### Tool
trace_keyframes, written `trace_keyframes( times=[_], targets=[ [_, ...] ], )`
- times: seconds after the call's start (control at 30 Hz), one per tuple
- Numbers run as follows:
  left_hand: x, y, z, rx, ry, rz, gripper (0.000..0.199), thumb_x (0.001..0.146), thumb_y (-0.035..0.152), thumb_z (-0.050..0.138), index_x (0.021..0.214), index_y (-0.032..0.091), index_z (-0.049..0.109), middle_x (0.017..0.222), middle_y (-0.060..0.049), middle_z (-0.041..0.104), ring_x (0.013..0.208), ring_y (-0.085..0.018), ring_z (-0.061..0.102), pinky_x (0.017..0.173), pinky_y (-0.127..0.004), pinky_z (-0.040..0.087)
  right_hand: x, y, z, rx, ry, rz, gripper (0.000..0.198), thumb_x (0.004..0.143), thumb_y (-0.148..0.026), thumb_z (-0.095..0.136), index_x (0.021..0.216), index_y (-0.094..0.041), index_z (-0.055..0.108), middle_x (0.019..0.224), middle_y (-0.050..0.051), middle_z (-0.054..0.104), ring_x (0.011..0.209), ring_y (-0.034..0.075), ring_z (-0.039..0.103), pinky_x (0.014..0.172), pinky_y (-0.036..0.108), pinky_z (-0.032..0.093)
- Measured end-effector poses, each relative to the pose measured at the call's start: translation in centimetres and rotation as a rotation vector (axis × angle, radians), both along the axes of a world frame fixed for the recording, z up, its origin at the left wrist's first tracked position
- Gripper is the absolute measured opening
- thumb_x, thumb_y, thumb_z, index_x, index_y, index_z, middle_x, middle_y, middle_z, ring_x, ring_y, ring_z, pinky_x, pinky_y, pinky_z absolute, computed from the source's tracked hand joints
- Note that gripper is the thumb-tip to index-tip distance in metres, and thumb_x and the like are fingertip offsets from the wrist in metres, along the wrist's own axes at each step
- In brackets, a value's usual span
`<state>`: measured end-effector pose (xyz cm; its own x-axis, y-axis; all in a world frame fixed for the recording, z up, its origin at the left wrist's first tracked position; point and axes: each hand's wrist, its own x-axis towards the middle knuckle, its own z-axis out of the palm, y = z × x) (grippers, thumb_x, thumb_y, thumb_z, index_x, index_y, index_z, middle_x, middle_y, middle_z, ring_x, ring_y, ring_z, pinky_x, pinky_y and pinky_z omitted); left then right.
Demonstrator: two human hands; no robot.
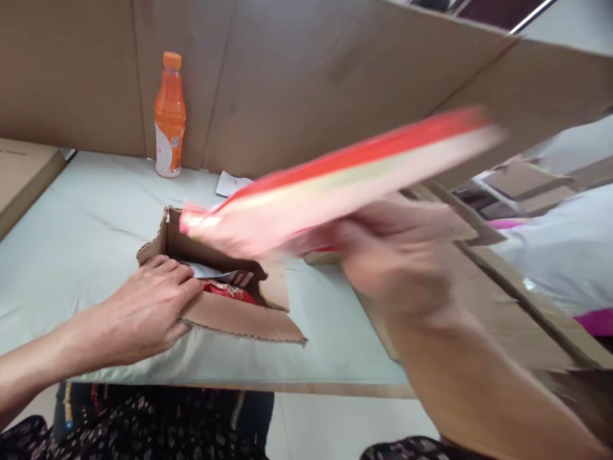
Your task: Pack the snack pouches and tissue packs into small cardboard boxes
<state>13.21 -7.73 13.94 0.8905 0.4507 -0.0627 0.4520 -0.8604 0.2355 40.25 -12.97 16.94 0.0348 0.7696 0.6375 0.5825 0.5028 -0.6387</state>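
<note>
My right hand [400, 262], smeared by motion, grips a long red and pale pink packet [335, 182] by its lower side. The packet is tilted, with its low end over a small open cardboard box [244, 317] on the table and its other end raised to the right. My left hand [156, 297] is closed on the near left edge of that box, fingers hooked over its wall. Inside the box lie a red printed packet [228, 291] and a whitish sheet or card [204, 271], both partly hidden.
An orange drink bottle [170, 118] stands upright at the back, against a tall cardboard wall [306, 83]. Near it lies a small white card [232, 184]. A cardboard box [23, 176] sits at the left edge, and more cardboard [498, 300] is on the right.
</note>
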Motion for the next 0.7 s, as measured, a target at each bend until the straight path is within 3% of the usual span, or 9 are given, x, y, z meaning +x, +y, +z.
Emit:
trace_keyframes(
  times=[0.13,0.2,0.3,0.43,0.6,0.7],
  targets=[
    [-0.1,-0.6,0.3,0.007,0.03,0.03,0.035,0.08,0.01,0.06,0.113,0.017,0.068,0.124,-0.014,0.073,0.119,-0.034,0.067,0.107,-0.051,0.053,-3.0,0.4,-2.4,-0.606,-0.658,-0.028,0.027,0.1,-0.016,0.055,0.115,-0.02,0.077,0.108,0.008,0.082,0.094,0.024,0.077,0.083,0.038,0.061],
    [-0.1,-0.8,0.2,0.011,0.097,0.059,0.03,0.081,0.011,0.06,0.109,0.017,0.067,0.116,-0.013,0.074,0.11,-0.034,0.069,0.1,-0.05,0.055,-3.9,0.6,-2.5,-0.75,-0.897,-0.043,0.032,0.102,-0.022,0.058,0.131,-0.018,0.071,0.129,0.013,0.077,0.112,0.03,0.075,0.093,0.043,0.059],
    [-0.2,-1.0,0.0,0.023,0.096,0.065,0.034,0.081,0.01,0.061,0.113,0.017,0.067,0.118,-0.013,0.073,0.111,-0.034,0.068,0.099,-0.049,0.055,-4.6,0.4,-1.3,-0.743,-1.033,-0.089,0.039,0.106,-0.027,0.055,0.143,-0.021,0.063,0.144,0.014,0.069,0.123,0.032,0.071,0.098,0.043,0.056],
    [-0.1,-0.9,-0.2,0.036,0.082,0.073,0.03,0.082,0.011,0.062,0.112,0.016,0.068,0.118,-0.014,0.073,0.11,-0.035,0.068,0.099,-0.05,0.055,-5.1,1.1,-0.3,-0.766,-1.112,-0.108,0.038,0.102,-0.025,0.059,0.14,-0.02,0.065,0.138,0.014,0.072,0.12,0.032,0.072,0.092,0.04,0.055],
    [0.1,-0.8,-0.7,0.067,0.055,0.038,0.033,0.085,0.011,0.06,0.116,0.013,0.068,0.121,-0.016,0.074,0.114,-0.037,0.069,0.102,-0.056,0.056,-6.1,4.8,-3.4,-0.765,-1.112,0.048,0.027,0.098,-0.014,0.054,0.1,-0.015,0.08,0.102,0.017,0.082,0.099,0.032,0.077,0.077,0.036,0.052],
    [-0.7,-1.4,-1.2,0.133,-0.078,-0.018,0.031,0.086,0.009,0.058,0.116,0.012,0.067,0.124,-0.018,0.073,0.12,-0.037,0.068,0.104,-0.058,0.057,-5.8,5.4,-4.9,-0.72,-1.051,0.074,0.028,0.097,-0.013,0.054,0.096,-0.018,0.082,0.099,0.015,0.083,0.096,0.03,0.078,0.078,0.036,0.054]
  ],
)
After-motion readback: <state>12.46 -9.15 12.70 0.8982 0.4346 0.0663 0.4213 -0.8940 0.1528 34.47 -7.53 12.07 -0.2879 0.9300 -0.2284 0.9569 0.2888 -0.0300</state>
